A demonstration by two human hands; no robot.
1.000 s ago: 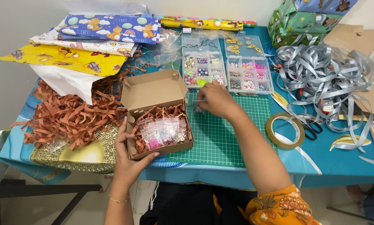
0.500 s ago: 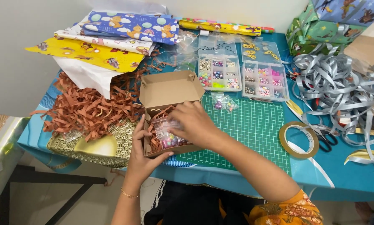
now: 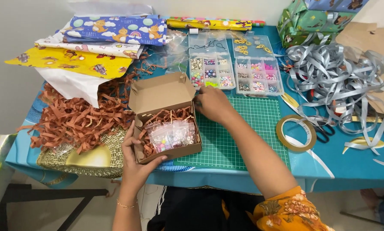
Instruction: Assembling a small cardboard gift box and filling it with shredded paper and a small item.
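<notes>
open brown box [image 3: 164,115] holds small clear packets [image 3: 171,135].

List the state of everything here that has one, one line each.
cardboard box: open, lid flap up, holding brown paper shred and small clear bags of beads
left hand: gripping the box's near corner
right hand: at the box's right edge
bead organisers: lids open
tape roll: lying flat
silver ribbon: loose, tangled

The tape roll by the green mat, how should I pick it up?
The tape roll lies flat with its hole facing up. Come from straight above, put one finger inside the hole and your thumb on the outer rim, and pinch the near edge, away from the loose tail trailing right.
</notes>
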